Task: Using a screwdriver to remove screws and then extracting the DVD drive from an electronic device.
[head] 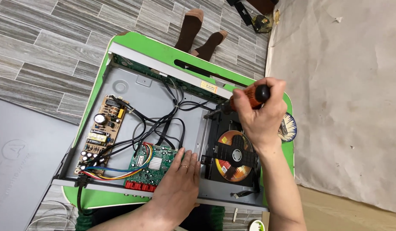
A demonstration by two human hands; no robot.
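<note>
Your right hand (261, 119) is wrapping closed around a screwdriver (240, 101) with an orange and black handle, fist tight, back of the hand facing up, wrist bent, forearm running in from the bottom right. The screwdriver is lying nearly flat, shaft pointing left, tip sitting at the top left corner of the black disc drive (232, 149). Whether the tip is seated in a screw, can't tell.

Your left hand (177, 184) is lying flat, palm down, fingers loosely spread and pointing up, pressing on the floor of the open player case (133, 92). Fingertips are touching the right edge of the green circuit board (153, 164); there's a ring on one finger. Forearm is coming in from the bottom centre. It's gripping nothing, just bracing.

The disc drive is sitting in the right part of the case, just below your right hand, with an orange and red disc (232, 160) showing under a black clamp bar.

Around it: a tan power board (101, 130) is sitting at the left of the case, well apart from both hands. Black cables (163, 117) are running between the boards and the case's far wall; coloured wires (114, 171) are linking the tan board to the green one. The case is resting on a green table (133, 42) over grey plank flooring. A grey metal cover (22, 167) is lying off to the left. Two brown-socked feet (200, 36) are showing beyond the table.
</note>
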